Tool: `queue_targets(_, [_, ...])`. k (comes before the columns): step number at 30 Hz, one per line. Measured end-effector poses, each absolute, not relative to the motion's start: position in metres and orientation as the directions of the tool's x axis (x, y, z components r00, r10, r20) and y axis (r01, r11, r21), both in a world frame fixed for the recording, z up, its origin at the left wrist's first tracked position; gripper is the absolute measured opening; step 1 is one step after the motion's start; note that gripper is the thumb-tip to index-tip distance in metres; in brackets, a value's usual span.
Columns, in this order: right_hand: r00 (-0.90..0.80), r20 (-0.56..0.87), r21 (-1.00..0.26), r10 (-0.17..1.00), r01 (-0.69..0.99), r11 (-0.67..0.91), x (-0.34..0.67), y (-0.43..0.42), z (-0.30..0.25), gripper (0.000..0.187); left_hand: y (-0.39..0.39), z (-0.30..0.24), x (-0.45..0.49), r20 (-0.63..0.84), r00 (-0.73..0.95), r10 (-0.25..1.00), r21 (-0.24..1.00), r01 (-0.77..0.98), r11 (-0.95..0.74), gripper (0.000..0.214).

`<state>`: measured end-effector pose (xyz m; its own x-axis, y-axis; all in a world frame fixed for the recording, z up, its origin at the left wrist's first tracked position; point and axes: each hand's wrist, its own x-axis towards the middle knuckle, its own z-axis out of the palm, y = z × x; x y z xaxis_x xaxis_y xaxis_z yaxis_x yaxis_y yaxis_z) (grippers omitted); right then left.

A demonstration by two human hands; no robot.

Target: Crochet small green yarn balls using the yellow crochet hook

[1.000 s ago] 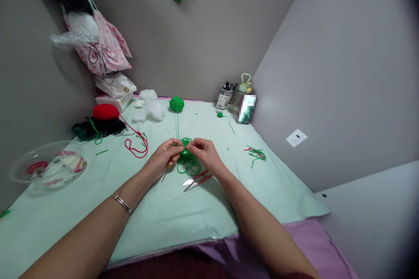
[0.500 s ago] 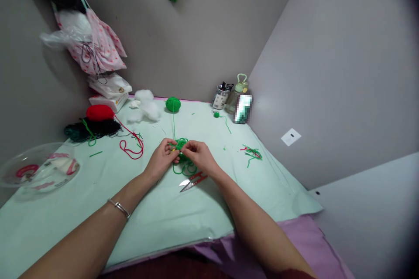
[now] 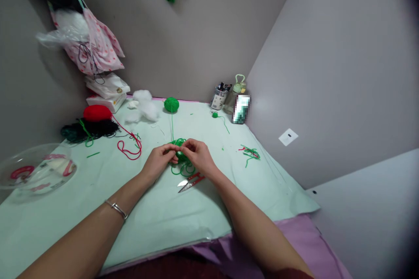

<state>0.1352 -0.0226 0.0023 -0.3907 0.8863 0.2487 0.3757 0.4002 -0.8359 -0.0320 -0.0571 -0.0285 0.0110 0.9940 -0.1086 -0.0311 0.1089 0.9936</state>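
My left hand (image 3: 159, 159) and my right hand (image 3: 197, 155) meet over a small green crocheted piece (image 3: 179, 153) in the middle of the pale green table cover (image 3: 98, 209). Both hands have their fingers pinched on it. Loose green yarn (image 3: 183, 168) curls under the hands, and a strand runs back to a green yarn ball (image 3: 171, 104). Red-handled snips (image 3: 190, 182) lie just in front of my right hand. A bracelet sits on my left wrist.
A red yarn ball (image 3: 97, 113) and dark yarn (image 3: 85, 130) lie at the left with a red strand (image 3: 130, 148). White stuffing (image 3: 144, 107), a clear bowl (image 3: 32, 170), a pen jar (image 3: 217, 96), a bottle (image 3: 236, 91) and yarn scraps (image 3: 249, 153) stand around. Bags hang on the left wall.
My hands have stayed pinched on the green piece, fingers shifting slightly closer together. The view has drifted a little to the right and up.
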Motion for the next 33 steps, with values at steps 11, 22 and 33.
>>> queue_targets(11, [-0.61, 0.422, -0.484, 0.671, 0.474, 0.736, 0.134, -0.034, -0.002, 0.016, -0.057, -0.019, -0.036, -0.13, 0.075, 0.989, 0.975, -0.173, 0.141, 0.033])
queue_targets(22, [-0.681, 0.419, -0.302, 0.6, 0.518, 0.8, 0.135, -0.033, -0.003, 0.015, -0.056, -0.023, -0.036, -0.12, 0.026, 0.992, 0.989, -0.082, 0.121, 0.032])
queue_targets(33, [-0.661, 0.425, -0.357, 0.618, 0.505, 0.786, 0.14, -0.025, -0.007, 0.021, -0.054, -0.033, -0.035, -0.104, 0.032, 0.994, 0.992, 0.074, 0.101, 0.034])
